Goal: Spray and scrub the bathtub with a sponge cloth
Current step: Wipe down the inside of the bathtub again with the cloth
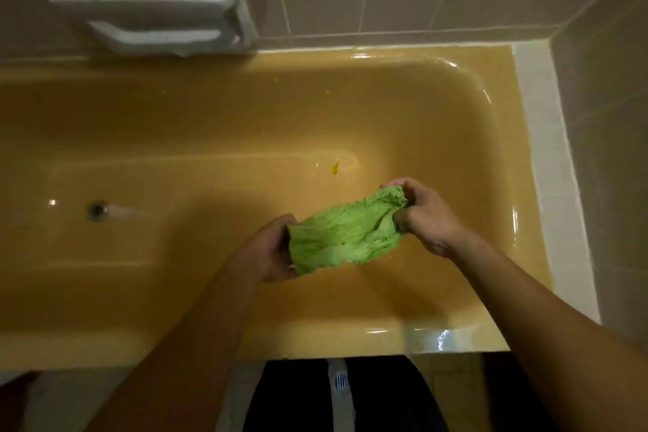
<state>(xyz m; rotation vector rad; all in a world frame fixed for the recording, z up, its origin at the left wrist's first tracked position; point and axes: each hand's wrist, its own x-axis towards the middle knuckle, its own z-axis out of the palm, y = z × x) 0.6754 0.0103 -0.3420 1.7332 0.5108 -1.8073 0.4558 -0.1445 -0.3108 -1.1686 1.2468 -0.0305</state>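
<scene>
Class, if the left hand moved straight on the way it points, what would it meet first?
The green cloth the left hand grips; beyond that, probably the right hand, depth unclear.

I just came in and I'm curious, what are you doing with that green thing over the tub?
A person is leaning over a yellow bathtub and holding a crumpled green sponge cloth in the air above it. The left hand grips one end and the right hand pinches the other, spreading it out between them. The cloth isn't touching the tub. A small dark yellow spot sits on the tub floor, and the drain is off to the left.
</scene>
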